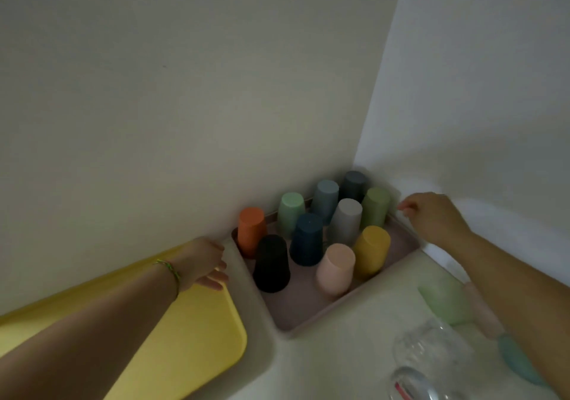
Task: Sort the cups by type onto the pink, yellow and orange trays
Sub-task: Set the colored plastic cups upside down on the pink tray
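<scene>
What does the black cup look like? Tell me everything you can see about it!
The black plastic-looking cup is matte and plain, with no handle. It stands upside down, wider mouth down on the pink rectangular tray. It is at the group's near left, in front of the orange cup and left of the dark blue cup; whether it touches them is unclear. Neither the left hand nor the right hand touches it.
</scene>
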